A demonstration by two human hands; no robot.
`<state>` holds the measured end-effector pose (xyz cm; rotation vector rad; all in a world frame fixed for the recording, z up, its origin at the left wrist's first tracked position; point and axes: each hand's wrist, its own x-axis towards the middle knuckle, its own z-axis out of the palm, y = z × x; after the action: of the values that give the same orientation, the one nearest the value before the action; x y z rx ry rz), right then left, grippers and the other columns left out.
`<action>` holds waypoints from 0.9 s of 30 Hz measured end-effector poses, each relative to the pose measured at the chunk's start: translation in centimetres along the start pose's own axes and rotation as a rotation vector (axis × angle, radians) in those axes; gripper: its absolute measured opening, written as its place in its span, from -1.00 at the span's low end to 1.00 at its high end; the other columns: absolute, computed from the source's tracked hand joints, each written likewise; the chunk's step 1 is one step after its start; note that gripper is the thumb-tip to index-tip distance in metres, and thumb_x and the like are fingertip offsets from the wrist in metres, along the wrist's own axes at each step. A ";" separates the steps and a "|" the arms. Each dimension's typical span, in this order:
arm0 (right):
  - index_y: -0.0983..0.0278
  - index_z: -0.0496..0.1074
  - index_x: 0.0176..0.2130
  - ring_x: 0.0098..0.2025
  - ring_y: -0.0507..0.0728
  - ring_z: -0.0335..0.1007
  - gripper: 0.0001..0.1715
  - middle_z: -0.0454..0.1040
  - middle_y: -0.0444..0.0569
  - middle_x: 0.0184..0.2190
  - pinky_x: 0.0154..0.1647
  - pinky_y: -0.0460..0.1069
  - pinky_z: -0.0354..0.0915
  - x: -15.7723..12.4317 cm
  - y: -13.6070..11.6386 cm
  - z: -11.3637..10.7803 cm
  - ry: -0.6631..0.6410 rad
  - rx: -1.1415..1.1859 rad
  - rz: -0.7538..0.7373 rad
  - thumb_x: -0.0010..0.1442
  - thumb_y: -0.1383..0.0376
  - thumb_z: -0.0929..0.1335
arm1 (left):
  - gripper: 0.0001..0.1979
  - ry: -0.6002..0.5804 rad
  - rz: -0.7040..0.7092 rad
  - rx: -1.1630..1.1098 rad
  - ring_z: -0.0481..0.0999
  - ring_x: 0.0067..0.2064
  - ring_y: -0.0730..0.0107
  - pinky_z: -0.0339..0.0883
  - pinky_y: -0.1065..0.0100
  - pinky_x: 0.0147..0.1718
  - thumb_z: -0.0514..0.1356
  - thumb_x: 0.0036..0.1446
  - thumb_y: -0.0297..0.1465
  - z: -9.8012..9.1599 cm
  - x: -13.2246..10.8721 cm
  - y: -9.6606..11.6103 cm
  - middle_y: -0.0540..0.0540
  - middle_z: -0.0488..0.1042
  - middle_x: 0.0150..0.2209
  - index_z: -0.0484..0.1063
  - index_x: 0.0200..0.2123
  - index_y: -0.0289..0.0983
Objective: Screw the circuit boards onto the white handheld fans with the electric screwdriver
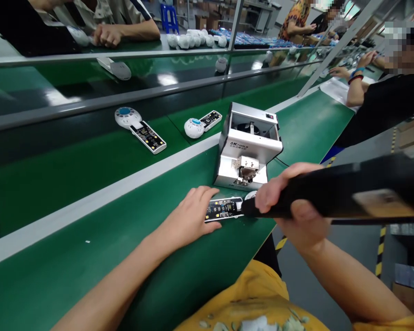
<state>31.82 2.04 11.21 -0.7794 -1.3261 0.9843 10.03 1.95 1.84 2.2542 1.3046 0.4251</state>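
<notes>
On the counter [72,276] right before you, your left hand [191,209] grips the board end of a unit [224,209]; your right hand [305,223] clasps a black tool [334,188] that partly hides its round head [250,195]. Just beyond stands a silver machine [250,149], a dark part [243,128] inside its open top. Farther, two more units [142,131] [200,125] lie on the belt [72,170], then white balls [184,41].

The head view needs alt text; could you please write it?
The left hand holds a white device with exposed circuit board on a green bench; the right hand grips a black tool partly hiding it. A silver machine stands behind.
</notes>
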 end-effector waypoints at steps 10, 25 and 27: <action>0.10 0.43 -0.24 -0.61 0.13 0.32 -0.73 0.41 -0.21 -0.58 -0.54 0.11 0.30 5.2 0.1 1.2 0.158 0.022 -0.249 0.11 0.11 0.51 | -0.63 0.062 0.015 -0.037 0.47 -0.03 0.09 0.40 0.12 -0.04 0.34 0.12 -0.36 1.5 0.5 -0.1 -0.13 0.50 -0.05 0.42 0.00 -0.23; 0.15 0.32 -0.10 -0.59 0.09 0.36 -0.67 0.44 -0.21 -0.54 -0.52 0.05 0.35 1.9 3.3 3.9 -0.110 0.161 -0.085 0.25 0.08 0.44 | -0.60 0.094 0.028 -0.042 0.47 -0.05 0.11 0.40 0.10 -0.02 0.39 0.10 -0.30 1.9 0.6 0.0 -0.11 0.49 -0.10 0.42 -0.01 -0.24; 0.15 0.33 -0.10 -0.58 0.08 0.37 -0.67 0.45 -0.21 -0.53 -0.53 0.04 0.36 1.9 3.9 4.3 -0.106 0.167 -0.081 0.24 0.09 0.44 | -0.60 0.091 0.029 -0.041 0.47 -0.05 0.10 0.39 0.09 -0.02 0.39 0.10 -0.30 1.8 0.6 0.1 -0.12 0.49 -0.12 0.42 -0.02 -0.26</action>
<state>27.03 4.98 8.98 -0.5484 -1.3363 1.0685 11.29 1.98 0.35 2.2457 1.2973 0.5653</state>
